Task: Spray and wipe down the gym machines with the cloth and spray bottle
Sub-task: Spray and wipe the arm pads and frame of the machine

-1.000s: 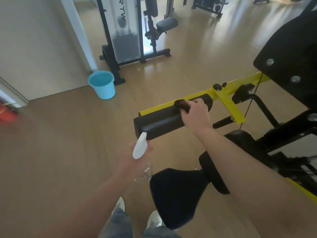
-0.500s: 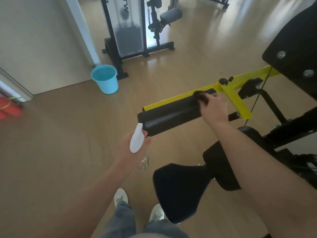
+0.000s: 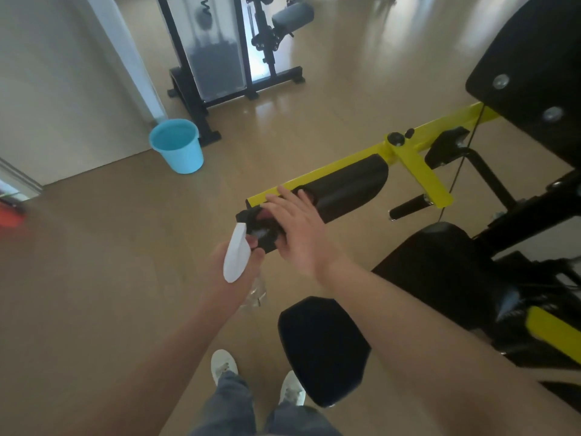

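Head view, gym floor [image 3: 94,278]. L hand [image 3: 217,275] grips the spray bottle [image 3: 237,256] at the neck, fingers curled round it under the white trigger head. The nozzle points up and away, just beside the near end of the black pad [image 3: 349,187], and the clear bottle body hangs below the hand.

R hand [image 3: 298,231] lies palm-down across that near end of the pad. Its fingers [image 3: 283,199] are straight and spread, pressing on the dark cloth [image 3: 261,229], which is bunched over the pad's end (cloth and pad are both dark, so the edge between them is hard to trace). The thumb's hold on the cloth cannot be told.

The pad runs along a yellow bar [image 3: 345,158] of the machine. A black seat [image 3: 320,350] sits below the R forearm, near the person's white shoes [image 3: 223,365].

Bkgd: a blue bucket [image 3: 177,146] stands on the floor by the wall, beside the foot of a black weight-stack machine [image 3: 217,58]. A red object [image 3: 11,215], blurred, sits at the left edge.
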A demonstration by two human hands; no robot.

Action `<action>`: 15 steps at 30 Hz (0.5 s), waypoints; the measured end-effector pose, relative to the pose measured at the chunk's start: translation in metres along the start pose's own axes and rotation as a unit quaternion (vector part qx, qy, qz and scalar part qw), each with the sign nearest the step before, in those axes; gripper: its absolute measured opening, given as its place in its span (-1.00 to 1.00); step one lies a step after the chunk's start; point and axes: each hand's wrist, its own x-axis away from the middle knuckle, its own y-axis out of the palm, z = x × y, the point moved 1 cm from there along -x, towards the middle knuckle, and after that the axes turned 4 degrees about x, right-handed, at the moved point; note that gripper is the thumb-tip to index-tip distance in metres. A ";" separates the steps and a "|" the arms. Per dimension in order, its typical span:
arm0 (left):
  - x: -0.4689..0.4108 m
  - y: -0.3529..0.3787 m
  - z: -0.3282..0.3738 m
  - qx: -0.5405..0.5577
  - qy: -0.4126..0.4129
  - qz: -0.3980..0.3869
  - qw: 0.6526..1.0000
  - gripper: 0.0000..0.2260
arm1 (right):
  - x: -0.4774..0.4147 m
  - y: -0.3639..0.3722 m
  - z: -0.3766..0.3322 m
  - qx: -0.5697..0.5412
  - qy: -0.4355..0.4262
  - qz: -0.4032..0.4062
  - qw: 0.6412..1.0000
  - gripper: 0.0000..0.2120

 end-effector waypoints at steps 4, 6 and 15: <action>-0.005 0.012 0.014 0.038 0.014 -0.010 0.999 -0.65 | -0.007 -0.017 0.057 0.010 0.099 0.036 0.994 -0.64; -0.005 0.018 0.027 0.043 0.032 -0.009 0.999 -0.78 | -0.015 -0.026 0.085 0.009 0.187 0.066 0.980 -0.67; -0.007 0.025 0.056 0.053 0.066 -0.054 0.995 -0.89 | -0.040 -0.059 0.143 -0.051 0.414 0.186 0.890 -0.70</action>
